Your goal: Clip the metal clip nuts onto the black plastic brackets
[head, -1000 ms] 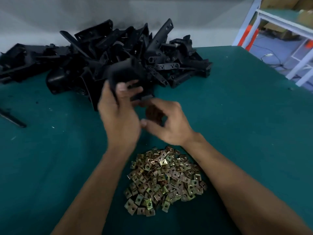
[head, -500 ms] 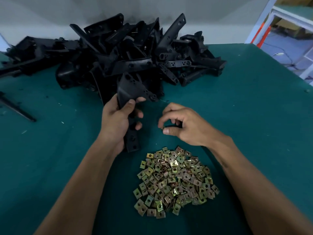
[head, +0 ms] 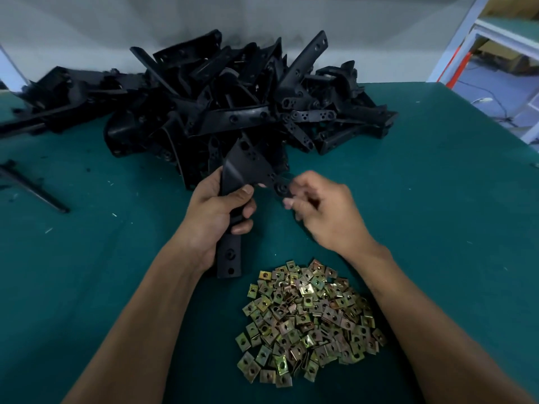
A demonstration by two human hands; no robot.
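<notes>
Two hands work one bracket [head: 233, 182]: left hand [head: 217, 217] clamped around it, right hand [head: 323, 212] pinching at its tab, contents blurred; next, push a clip nut home.

A green tabletop [head: 437, 228] is seen across the frame, flecked with pale specks at left. A grey wall [head: 87, 30] is seen at the top. A white rack [head: 478, 33] and cables on the floor [head: 493, 97] are seen at upper right.

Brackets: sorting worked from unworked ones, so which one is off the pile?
The bracket gripped in the left hand, lifted before the heap.
</notes>
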